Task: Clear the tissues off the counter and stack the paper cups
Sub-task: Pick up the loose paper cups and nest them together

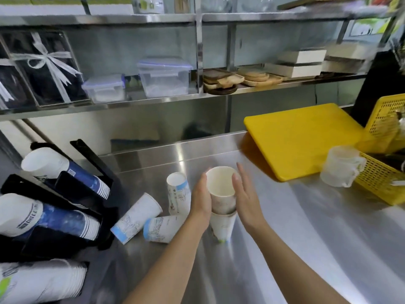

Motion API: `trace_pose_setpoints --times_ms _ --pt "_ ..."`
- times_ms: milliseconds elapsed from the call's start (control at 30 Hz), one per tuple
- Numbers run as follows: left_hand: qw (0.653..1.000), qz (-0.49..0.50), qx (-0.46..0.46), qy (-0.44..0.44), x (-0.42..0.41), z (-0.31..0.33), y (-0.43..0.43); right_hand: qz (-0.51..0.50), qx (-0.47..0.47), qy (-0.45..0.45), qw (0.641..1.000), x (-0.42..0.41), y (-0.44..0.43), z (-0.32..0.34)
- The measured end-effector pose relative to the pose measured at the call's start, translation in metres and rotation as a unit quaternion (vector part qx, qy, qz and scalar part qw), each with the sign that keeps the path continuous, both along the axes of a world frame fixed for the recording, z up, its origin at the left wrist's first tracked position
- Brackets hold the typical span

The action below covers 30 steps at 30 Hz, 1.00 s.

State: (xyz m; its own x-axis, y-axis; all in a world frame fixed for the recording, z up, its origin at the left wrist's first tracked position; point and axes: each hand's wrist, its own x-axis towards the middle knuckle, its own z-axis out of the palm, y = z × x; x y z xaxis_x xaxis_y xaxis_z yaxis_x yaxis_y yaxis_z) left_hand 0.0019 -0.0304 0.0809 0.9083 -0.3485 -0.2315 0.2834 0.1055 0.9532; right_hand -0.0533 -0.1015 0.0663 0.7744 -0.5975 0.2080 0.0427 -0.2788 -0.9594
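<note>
Two nested white paper cups point(221, 189) stand upright mouth-up on the steel counter point(306, 227), the upper cup pushed partway into the lower one point(224, 229). My left hand point(200, 202) wraps the left side of the upper cup. On the cup's right, my right hand point(245, 194) has its fingers stretched out and the thumb by the rim. To the left, one cup point(178, 191) stands upside down and two cups point(137, 218) point(163, 229) lie on their sides. No tissues are visible.
A black cup rack point(83, 207) with several cup stacks fills the left edge. A yellow cutting board point(300, 139) leans at the back right, beside a clear measuring jug point(340, 165) and a yellow basket point(381, 181). Shelves with containers run above.
</note>
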Motion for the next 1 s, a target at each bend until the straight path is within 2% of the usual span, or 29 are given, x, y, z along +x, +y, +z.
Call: trace_pose_setpoints --times_ms 100,267,367,433,500,600,700,800,900,1000 --pt "0.995 0.008 0.092 0.039 -0.004 -0.023 0.001 0.009 -0.043 0.099 0.994 -0.002 -0.009 -0.035" --pt "0.992 -0.002 0.121 0.037 -0.001 -0.037 0.005 0.005 -0.135 0.166 0.977 -0.002 -0.016 -0.054" --pt "0.989 -0.017 0.142 0.030 0.003 -0.039 0.008 -0.029 -0.232 0.206 0.950 0.000 -0.016 -0.046" --pt "0.991 -0.021 0.132 0.011 0.006 -0.040 0.012 -0.063 -0.272 0.187 0.942 0.000 -0.010 -0.033" --pt "0.993 0.005 0.120 -0.014 0.011 -0.040 0.020 -0.061 -0.283 0.124 0.949 0.001 0.002 -0.016" --pt "0.994 0.059 0.073 -0.060 0.019 -0.037 0.044 0.026 -0.278 0.015 0.960 0.003 0.034 0.005" --pt "0.977 0.083 0.132 -0.144 0.029 -0.040 0.071 0.085 -0.238 -0.011 0.967 0.009 0.069 0.000" --pt "0.960 0.095 0.217 -0.147 0.037 -0.055 0.092 0.055 -0.165 0.043 0.984 0.020 0.089 -0.025" --pt "0.912 0.040 0.373 -0.168 0.042 -0.078 0.106 0.020 -0.089 0.111 0.990 0.025 0.098 -0.056" --pt "0.869 -0.016 0.464 -0.173 0.042 -0.098 0.115 0.028 -0.030 0.179 0.983 0.023 0.102 -0.083"
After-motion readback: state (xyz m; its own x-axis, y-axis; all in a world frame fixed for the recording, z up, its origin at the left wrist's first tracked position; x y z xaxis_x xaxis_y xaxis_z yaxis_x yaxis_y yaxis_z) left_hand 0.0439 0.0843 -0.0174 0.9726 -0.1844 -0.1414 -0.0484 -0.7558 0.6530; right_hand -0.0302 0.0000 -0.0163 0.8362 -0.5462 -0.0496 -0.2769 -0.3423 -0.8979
